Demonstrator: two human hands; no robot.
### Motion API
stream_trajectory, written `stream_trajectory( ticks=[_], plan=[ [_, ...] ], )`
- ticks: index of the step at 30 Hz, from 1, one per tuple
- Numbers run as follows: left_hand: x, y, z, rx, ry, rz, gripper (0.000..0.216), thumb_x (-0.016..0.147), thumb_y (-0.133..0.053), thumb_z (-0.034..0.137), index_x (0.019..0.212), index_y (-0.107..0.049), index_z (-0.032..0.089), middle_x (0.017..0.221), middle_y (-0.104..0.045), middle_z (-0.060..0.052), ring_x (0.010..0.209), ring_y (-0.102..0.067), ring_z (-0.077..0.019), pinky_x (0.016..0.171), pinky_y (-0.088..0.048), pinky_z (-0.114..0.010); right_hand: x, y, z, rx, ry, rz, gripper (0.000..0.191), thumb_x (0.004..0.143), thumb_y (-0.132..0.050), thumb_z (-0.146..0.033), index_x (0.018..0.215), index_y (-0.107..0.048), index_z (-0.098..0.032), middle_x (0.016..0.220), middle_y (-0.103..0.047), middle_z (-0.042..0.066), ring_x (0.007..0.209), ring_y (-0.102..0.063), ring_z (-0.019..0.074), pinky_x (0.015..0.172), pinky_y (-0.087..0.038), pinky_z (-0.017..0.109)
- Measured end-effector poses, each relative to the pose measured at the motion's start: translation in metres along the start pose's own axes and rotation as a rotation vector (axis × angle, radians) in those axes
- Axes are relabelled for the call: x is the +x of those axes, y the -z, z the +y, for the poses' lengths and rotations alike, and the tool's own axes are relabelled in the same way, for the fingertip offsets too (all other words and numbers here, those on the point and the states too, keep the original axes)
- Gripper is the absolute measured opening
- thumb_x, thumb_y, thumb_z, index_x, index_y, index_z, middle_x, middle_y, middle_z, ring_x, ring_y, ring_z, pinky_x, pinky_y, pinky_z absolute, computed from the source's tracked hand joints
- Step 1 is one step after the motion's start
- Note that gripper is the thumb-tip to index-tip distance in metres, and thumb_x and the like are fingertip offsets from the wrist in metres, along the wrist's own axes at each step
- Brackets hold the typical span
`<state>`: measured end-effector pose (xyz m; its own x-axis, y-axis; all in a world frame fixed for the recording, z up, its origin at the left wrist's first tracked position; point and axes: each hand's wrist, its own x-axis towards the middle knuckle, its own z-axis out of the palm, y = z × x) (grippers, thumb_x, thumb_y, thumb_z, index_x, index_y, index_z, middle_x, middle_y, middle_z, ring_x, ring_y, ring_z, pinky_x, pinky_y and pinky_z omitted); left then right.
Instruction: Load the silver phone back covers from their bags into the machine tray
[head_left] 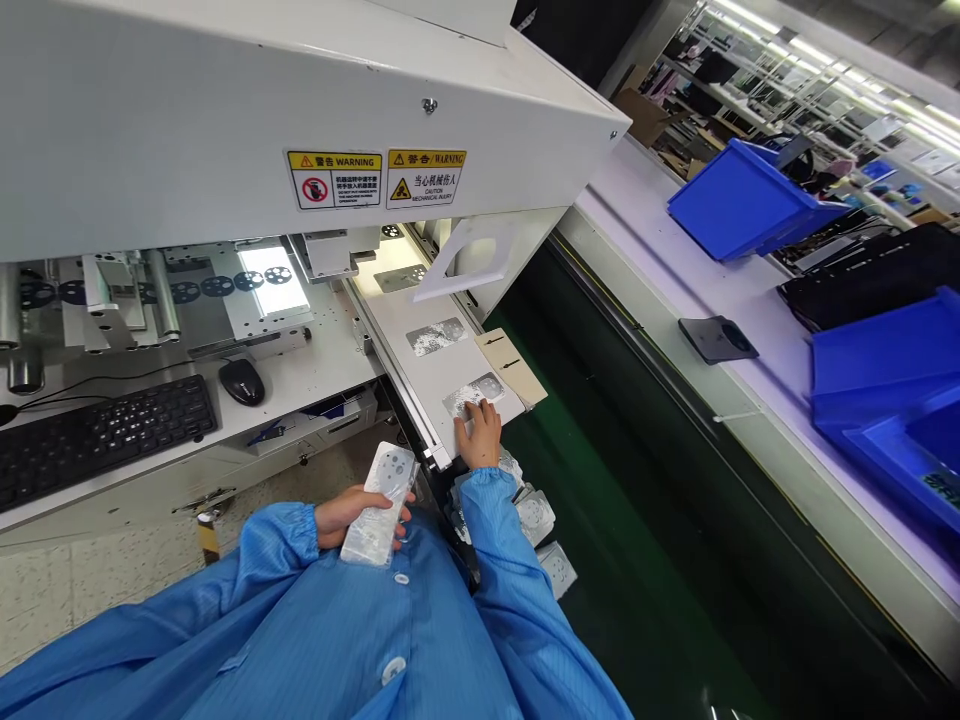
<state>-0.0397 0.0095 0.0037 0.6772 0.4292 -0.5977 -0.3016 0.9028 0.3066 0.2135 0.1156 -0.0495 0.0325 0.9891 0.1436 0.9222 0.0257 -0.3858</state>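
Observation:
My left hand (351, 515) is closed around a pale, phone-shaped sheet (379, 510) with round camera holes at one end and a glossy, film-like surface; whether it is one piece or a stack I cannot tell. My right hand (481, 436) reaches onto the end of the machine's flat feed belt (433, 385). Its fingers are apart, and the tips touch the near end of a silvery phone-shaped sheet (486, 388) lying there. Farther up the belt lie a similar sheet (436, 336) and a darker one (400, 278) by the machine opening.
A white machine (225, 130) with warning labels overhangs the belt. A keyboard (105, 435) and a mouse (241, 382) sit at left. More sheets (534, 515) are piled below my right forearm. On the right, a long bench carries blue bins (742, 200) and a dark phone-shaped plate (718, 340).

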Motion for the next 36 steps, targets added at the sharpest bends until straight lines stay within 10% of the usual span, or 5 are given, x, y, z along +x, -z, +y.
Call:
stream_trajectory(
  ticks=[23, 30, 33, 36],
  plan=[
    [0.008, -0.002, -0.009, 0.071, 0.000, -0.060, 0.044, 0.073, -0.072, 0.024, 0.113, -0.065, 0.011, 0.093, -0.070, -0.010, 0.079, -0.067, -0.0243, 0.082, -0.053, -0.047, -0.001, 0.013, -0.032, 0.179, -0.032, 0.060, 0.043, 0.093, -0.051, -0.037, 0.130, -0.057, -0.016, 0.143, -0.044, 0.017, 0.135, -0.037, 0.0297, 0.113, -0.027, 0.050],
    [0.025, -0.037, -0.013, 0.288, 0.154, -0.178, 0.042, 0.071, -0.074, 0.024, 0.110, -0.066, 0.010, 0.095, -0.070, -0.012, 0.080, -0.067, -0.0232, 0.083, -0.051, -0.043, -0.079, 0.085, -0.038, 0.804, 0.031, -0.413, 0.030, 0.090, -0.056, -0.046, 0.095, -0.069, -0.018, 0.086, -0.068, 0.003, 0.079, -0.061, 0.0149, 0.075, -0.049, 0.026],
    [0.041, -0.054, -0.024, 0.409, 0.297, -0.266, 0.040, 0.071, -0.072, 0.023, 0.109, -0.066, 0.011, 0.092, -0.070, -0.010, 0.079, -0.066, -0.0220, 0.080, -0.051, -0.040, -0.120, 0.104, -0.018, 0.931, -0.156, -0.307, 0.031, 0.085, -0.062, -0.048, 0.080, -0.066, -0.017, 0.075, -0.064, 0.001, 0.071, -0.057, 0.0137, 0.068, -0.046, 0.025],
    [0.053, -0.064, -0.039, 0.545, 0.426, -0.299, 0.034, 0.069, -0.070, 0.021, 0.102, -0.068, 0.014, 0.087, -0.070, -0.008, 0.072, -0.065, -0.0199, 0.076, -0.050, -0.037, -0.140, 0.114, 0.009, 0.958, -0.411, 0.075, 0.032, 0.084, -0.061, -0.050, 0.080, -0.064, -0.019, 0.073, -0.061, 0.001, 0.068, -0.054, 0.0138, 0.066, -0.045, 0.025]
  ],
)
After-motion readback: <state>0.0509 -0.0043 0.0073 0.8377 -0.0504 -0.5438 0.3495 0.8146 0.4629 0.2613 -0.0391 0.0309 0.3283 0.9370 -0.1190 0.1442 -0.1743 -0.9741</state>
